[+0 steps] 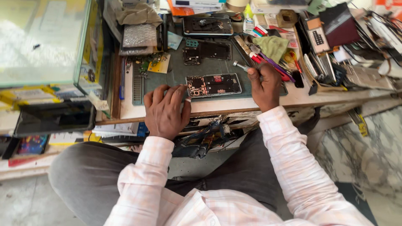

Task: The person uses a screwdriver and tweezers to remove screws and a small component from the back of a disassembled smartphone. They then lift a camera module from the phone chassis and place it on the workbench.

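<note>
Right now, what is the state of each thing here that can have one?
Phone: back cover off, insides showing, flat on the mat.
Second phone: also opened, lying further back.
Left hand: fingers pressing the phone's left end.
Right hand: shut on a screwdriver.
Dark tablet: screen off.

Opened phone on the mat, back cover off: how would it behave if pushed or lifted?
The opened phone lies flat on the green mat, so it would probably slide rather than tip or roll. It looks thin and rigid, likely light. Its exposed circuit board seems fragile; pressing there risks damage. The left hand touches its near corner, while the right hand holds a metal tool.
</note>
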